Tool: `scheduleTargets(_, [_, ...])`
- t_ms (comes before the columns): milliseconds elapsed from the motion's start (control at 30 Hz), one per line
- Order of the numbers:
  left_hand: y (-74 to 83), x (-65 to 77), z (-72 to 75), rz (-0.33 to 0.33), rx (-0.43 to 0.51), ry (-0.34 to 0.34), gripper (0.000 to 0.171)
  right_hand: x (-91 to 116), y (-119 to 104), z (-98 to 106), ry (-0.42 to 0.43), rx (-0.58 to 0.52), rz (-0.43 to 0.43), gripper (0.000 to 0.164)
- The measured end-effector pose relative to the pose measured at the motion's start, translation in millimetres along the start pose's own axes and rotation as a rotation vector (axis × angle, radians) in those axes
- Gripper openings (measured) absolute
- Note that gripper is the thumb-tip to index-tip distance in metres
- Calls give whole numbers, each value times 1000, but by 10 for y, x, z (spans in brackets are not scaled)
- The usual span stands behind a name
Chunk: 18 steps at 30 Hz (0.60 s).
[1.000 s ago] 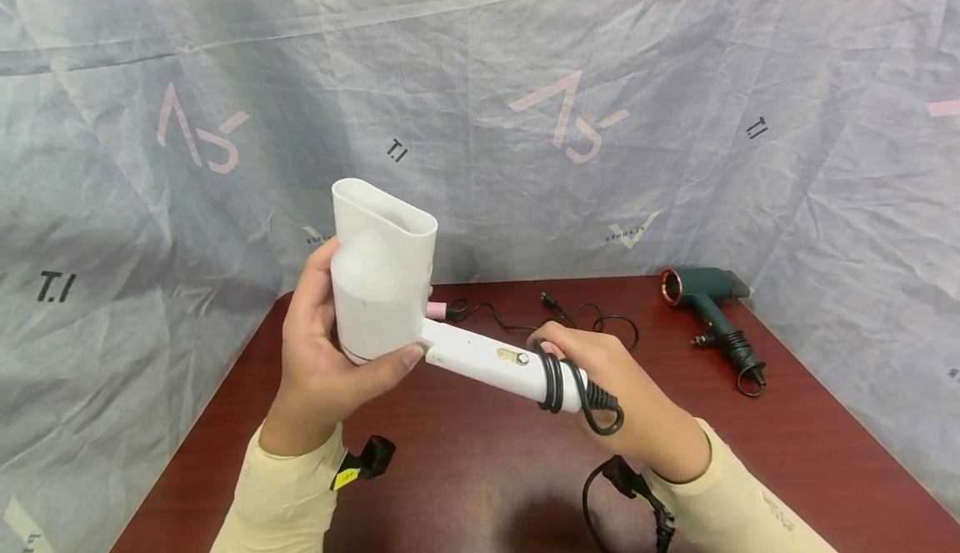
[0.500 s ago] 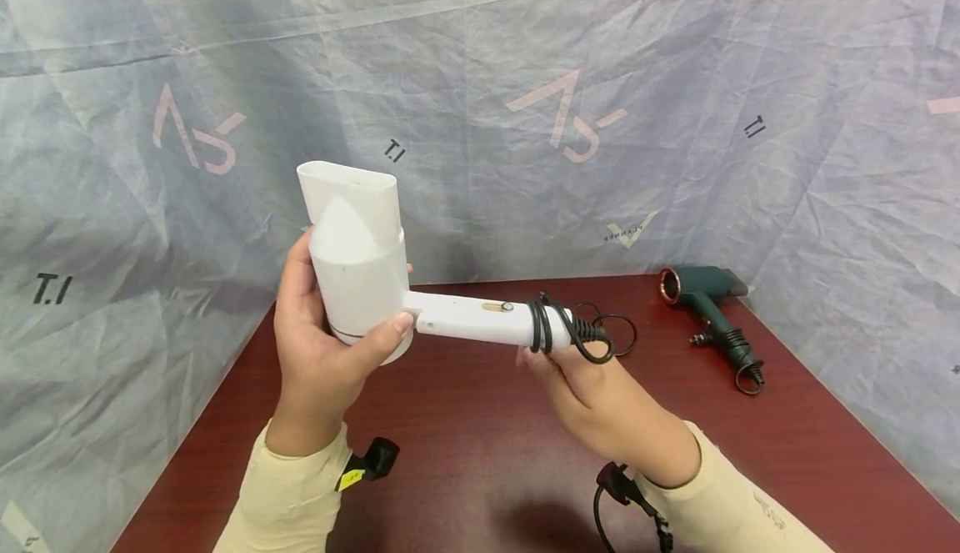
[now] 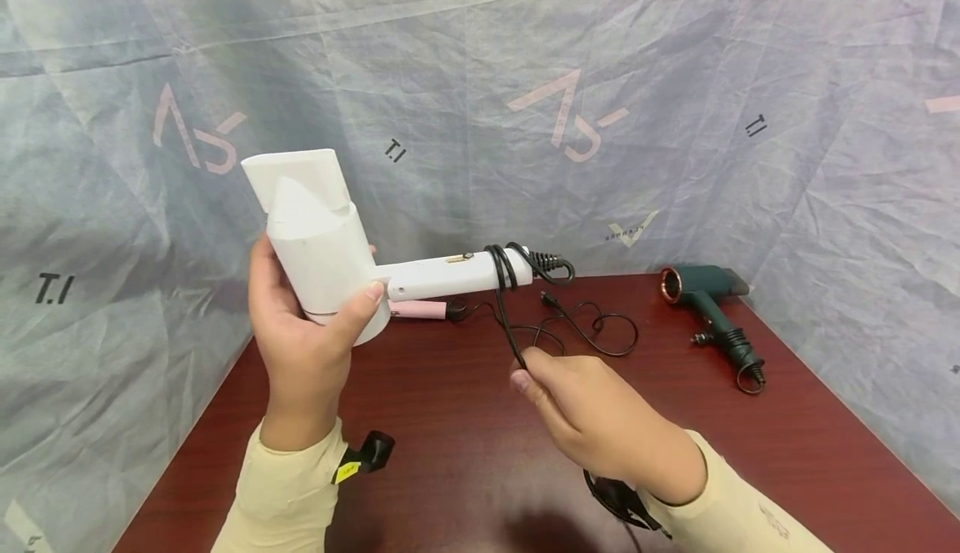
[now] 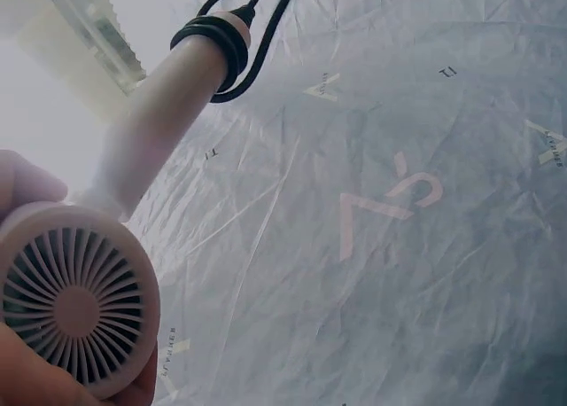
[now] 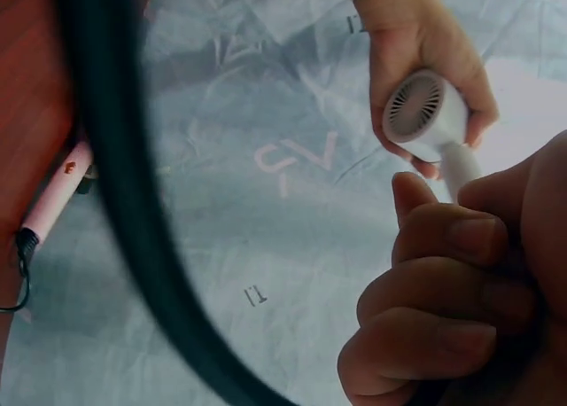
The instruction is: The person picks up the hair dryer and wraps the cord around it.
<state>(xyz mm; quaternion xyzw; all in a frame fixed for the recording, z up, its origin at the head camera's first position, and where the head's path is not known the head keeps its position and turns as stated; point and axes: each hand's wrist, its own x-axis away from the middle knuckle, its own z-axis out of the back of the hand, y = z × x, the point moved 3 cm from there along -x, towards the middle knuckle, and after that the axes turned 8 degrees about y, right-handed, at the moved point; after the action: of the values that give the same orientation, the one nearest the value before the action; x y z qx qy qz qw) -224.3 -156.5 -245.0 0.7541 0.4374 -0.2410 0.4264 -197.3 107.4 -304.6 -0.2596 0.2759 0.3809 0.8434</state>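
Observation:
A white hair dryer (image 3: 318,265) with a flat nozzle is held up above the table by my left hand (image 3: 300,344), fingers behind its barrel and thumb near the handle joint. Its slatted round back end (image 4: 75,308) faces the left wrist camera. The handle points right, and a black cord (image 3: 501,268) is looped around its end. From those loops a length of cord runs down to my right hand (image 3: 592,411), which pinches it between thumb and fingers. In the right wrist view that hand's curled fingers (image 5: 430,308) show, with blurred cord crossing in front.
A dark green hair dryer (image 3: 705,286) with its cord wound on the handle lies at the table's right back. Behind the white handle lies a pink rod-shaped appliance (image 3: 420,310) with a loose black cord (image 3: 600,344). Grey fabric walls (image 3: 465,119) surround the red-brown table (image 3: 450,436).
The white hair dryer has moved left and tilted, its handle end rising. My right hand has left the handle end and moved down, drawing a length of cord away from the loops.

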Motion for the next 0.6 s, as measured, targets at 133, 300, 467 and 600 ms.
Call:
scheduleTargets(133, [38, -7, -43, -11, 7, 12, 76, 23, -59, 63, 17, 10, 13, 26])
scheduleTargets(300, [33, 17, -66, -17, -30, 5, 80, 47, -108, 127, 42, 21, 47, 24])
scheduleTargets(467, [36, 68, -80, -33, -123, -39, 86, 48, -135, 223, 64, 37, 68, 23])
scheduleTargets(600, [57, 108, -117, -80, -247, -101, 86, 41, -140, 317, 84, 55, 62, 20])
